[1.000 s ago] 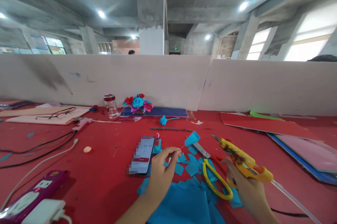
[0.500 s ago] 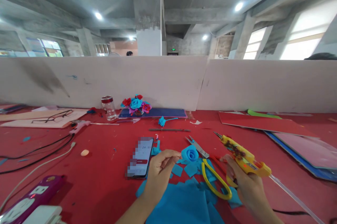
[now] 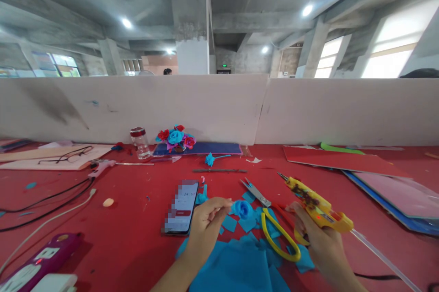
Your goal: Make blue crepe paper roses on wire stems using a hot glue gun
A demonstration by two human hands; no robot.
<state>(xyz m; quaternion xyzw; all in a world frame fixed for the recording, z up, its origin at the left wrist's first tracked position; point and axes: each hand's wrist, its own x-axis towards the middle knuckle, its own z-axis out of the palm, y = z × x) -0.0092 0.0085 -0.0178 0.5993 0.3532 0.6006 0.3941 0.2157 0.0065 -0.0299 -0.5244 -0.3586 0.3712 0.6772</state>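
Note:
Between the fingertips of my left hand (image 3: 209, 223) is a rolled blue paper flower (image 3: 243, 209), its open spiral turned toward me. My right hand (image 3: 320, 237) is wrapped round the handle of a yellow hot glue gun (image 3: 317, 202), whose metal nozzle points up and left, apart from the flower. A clear glue stick (image 3: 380, 255) sticks out of the gun's back. Scissors (image 3: 281, 237) with yellow and red handles lie between my hands. Blue paper pieces (image 3: 233, 264) are spread beneath the flower and along the near edge.
A phone (image 3: 181, 207) lies left of my left hand. Farther back are a thin stick (image 3: 219, 170), a small blue flower on a stem (image 3: 210, 159), a flower arrangement (image 3: 176, 137) and a glass jar (image 3: 140, 143). Coloured sheets (image 3: 387, 193) lie right, a purple power strip (image 3: 44, 255) left.
The blue flower has tipped and dropped slightly, with its spiral now turned more to the right. My right hand keeps the glue gun nearly still; the view has shifted a little.

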